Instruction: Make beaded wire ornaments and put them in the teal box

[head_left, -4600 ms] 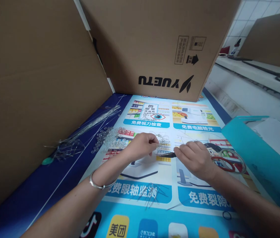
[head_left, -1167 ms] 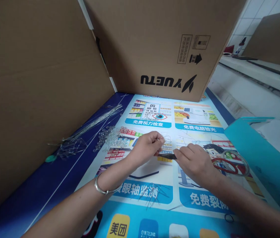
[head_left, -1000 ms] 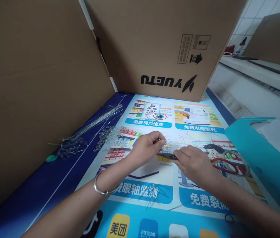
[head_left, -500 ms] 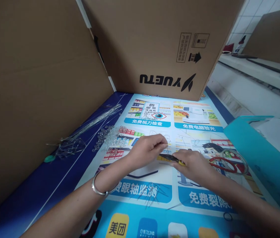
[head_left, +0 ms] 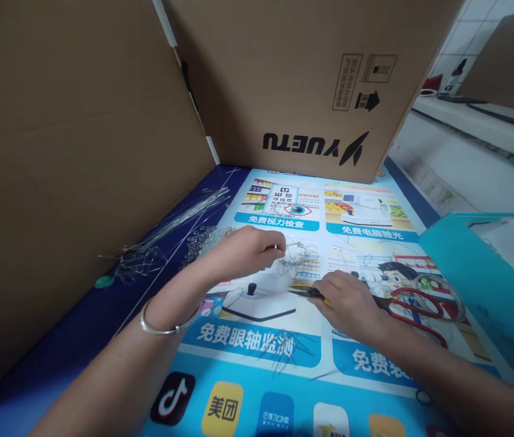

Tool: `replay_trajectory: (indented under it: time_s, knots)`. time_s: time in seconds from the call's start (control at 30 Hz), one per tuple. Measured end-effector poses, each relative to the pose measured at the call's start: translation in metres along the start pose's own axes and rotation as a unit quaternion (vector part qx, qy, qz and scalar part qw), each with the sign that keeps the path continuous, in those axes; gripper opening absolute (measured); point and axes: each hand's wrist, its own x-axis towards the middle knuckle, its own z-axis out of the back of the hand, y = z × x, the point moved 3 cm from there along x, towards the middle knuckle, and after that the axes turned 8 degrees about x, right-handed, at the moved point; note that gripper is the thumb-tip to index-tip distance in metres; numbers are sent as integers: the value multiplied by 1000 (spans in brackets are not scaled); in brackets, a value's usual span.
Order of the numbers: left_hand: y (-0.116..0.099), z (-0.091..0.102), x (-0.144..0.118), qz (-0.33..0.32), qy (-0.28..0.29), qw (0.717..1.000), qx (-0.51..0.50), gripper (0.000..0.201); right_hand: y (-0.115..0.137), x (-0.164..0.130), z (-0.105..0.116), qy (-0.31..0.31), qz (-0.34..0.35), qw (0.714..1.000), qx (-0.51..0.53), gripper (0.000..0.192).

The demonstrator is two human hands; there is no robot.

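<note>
My right hand (head_left: 352, 306) is closed around pliers with yellow handles; their dark jaws (head_left: 304, 292) point left, just above the printed sheet. My left hand (head_left: 254, 252) is pinched, a tiny pale speck showing at its fingertips; what it holds is too small to make out. Right beside those fingertips lies a tangle of thin wire loops (head_left: 300, 258). Partly behind my left hand is a pile of clear beads (head_left: 202, 241). Closer to me, a bunch of short wire pieces (head_left: 284, 346) lies on the sheet.
Red-handled scissors (head_left: 415, 300) lie to the right of my right hand. Long straight wires (head_left: 193, 212) and bent wires (head_left: 141, 264) rest at the left. A tall cardboard panel (head_left: 306, 79) closes off the back; a turquoise box (head_left: 484, 285) stands at the right.
My left hand has moved left and slightly up, away from the pliers, uncovering the wire loops. The pliers stay in my right hand. The whole view has shifted slightly.
</note>
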Motion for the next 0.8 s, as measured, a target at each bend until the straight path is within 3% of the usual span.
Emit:
replay_trajectory:
  time_s: [0.17,0.23,0.33,0.5,0.8]
  knots:
    - [21,-15,-6,-11,217,972,87,17,-4,-1,-5,-6,5,1000,9,26]
    - [23,-20,-7,11,254,958,135,14,-6,0,-6,-8,6,1000,10,25]
    - [15,-23,-7,21,234,951,203,16,-8,0,-6,-18,11,1000,12,24]
    - [-20,-40,-21,-46,209,940,267,19,-11,0,-7,-30,-3,999,22,23]
    - [-55,-62,-59,-63,171,944,275,20,-11,0,-11,-20,-6,999,29,22]
